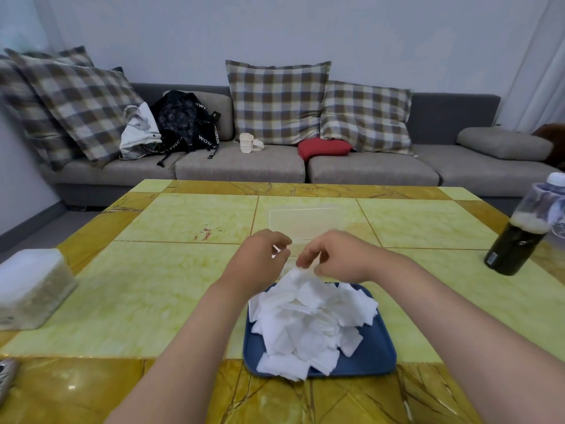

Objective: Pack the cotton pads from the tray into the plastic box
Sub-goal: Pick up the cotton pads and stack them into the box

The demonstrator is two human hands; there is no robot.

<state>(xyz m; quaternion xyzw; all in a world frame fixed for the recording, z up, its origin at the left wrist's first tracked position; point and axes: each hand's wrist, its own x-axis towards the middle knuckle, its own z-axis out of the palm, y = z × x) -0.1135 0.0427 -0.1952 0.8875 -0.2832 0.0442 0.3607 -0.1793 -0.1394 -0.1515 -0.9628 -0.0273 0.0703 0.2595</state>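
Observation:
A heap of white square cotton pads (308,319) fills a blue tray (376,356) near the table's front edge. Just beyond it lies a clear plastic box (305,221), faint against the tabletop. Both hands hover over the far end of the heap. My right hand (339,258) pinches the top of a pad that lifts off the pile. My left hand (260,261) is curled beside it with fingertips close together; whether it holds anything is unclear.
A white tissue box (30,286) sits at the table's left edge. A dark bottle (526,228) stands at the right. A grey sofa (244,163) with checked cushions and bags runs behind the table.

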